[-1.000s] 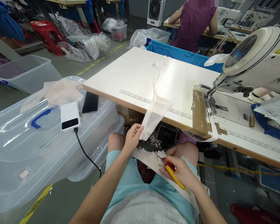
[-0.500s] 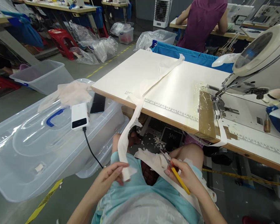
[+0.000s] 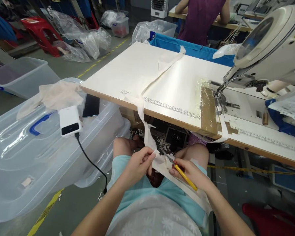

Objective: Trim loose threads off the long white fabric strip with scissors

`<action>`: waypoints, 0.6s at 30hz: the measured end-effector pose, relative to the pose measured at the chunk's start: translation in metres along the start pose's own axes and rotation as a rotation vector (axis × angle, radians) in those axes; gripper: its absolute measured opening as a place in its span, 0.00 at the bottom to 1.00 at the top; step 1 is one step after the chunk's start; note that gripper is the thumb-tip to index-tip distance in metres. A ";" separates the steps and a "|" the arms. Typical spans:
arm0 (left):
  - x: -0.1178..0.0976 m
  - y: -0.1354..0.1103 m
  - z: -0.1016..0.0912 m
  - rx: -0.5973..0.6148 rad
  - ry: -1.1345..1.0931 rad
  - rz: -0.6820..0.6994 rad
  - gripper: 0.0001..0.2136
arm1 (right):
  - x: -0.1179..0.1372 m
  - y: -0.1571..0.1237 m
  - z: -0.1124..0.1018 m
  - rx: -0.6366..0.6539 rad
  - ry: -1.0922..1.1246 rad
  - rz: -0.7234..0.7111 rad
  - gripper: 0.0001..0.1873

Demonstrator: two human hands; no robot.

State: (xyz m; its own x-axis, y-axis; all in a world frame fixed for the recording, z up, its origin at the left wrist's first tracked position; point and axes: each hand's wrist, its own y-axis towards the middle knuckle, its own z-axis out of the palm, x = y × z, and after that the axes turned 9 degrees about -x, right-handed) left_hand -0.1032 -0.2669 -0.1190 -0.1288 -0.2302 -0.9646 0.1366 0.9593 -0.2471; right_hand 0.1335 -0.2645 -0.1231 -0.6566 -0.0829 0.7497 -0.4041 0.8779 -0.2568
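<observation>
Grey floor [image 3: 71,203] with yellow line [image 3: 43,214], perhaps tape; red stool [image 3: 43,31] behind.

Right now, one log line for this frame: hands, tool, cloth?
left hand: pinches white strip | right hand: holds yellow snips, tips at strip | strip: trails over table edge to lap

We saw a long white fabric strip [image 3: 147,85] that lay diagonally across the sewing table [image 3: 127,70], ran off the table's near edge and hung down below it to the lap, where it was pinched and held taut. Yellow-handled thread snips [image 3: 178,168] sat just below the table's near edge, tilted, their small metal blades open and pointing up-left, the tips touching the strip's lower end
</observation>
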 end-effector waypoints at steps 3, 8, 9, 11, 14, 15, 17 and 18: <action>0.002 0.001 0.001 0.075 -0.244 -0.172 0.20 | 0.001 0.008 -0.002 0.075 0.034 -0.026 0.25; 0.006 0.003 -0.002 0.057 -0.323 -0.304 0.22 | 0.002 0.021 -0.006 0.202 0.070 -0.052 0.29; 0.007 0.003 -0.003 0.057 -0.331 -0.317 0.23 | 0.001 0.023 -0.007 0.216 0.070 -0.060 0.29; 0.008 0.003 -0.005 0.066 -0.352 -0.338 0.23 | -0.001 0.026 -0.007 0.247 0.056 -0.078 0.30; 0.010 0.004 -0.008 0.088 -0.370 -0.356 0.22 | -0.004 0.028 -0.007 0.279 0.007 -0.095 0.30; 0.010 0.005 -0.008 0.093 -0.368 -0.361 0.22 | -0.004 0.028 -0.008 0.273 -0.019 -0.101 0.30; 0.011 0.007 -0.009 0.097 -0.356 -0.371 0.22 | -0.002 0.027 -0.009 0.234 -0.089 -0.112 0.29; 0.011 0.007 -0.009 0.095 -0.350 -0.377 0.22 | 0.000 0.026 -0.009 0.205 -0.133 -0.117 0.29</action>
State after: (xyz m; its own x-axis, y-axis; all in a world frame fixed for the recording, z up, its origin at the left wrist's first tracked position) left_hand -0.1128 -0.2610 -0.1307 0.1481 -0.6129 -0.7761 0.2350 0.7841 -0.5744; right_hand 0.1288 -0.2374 -0.1242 -0.6702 -0.2518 0.6982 -0.5942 0.7457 -0.3015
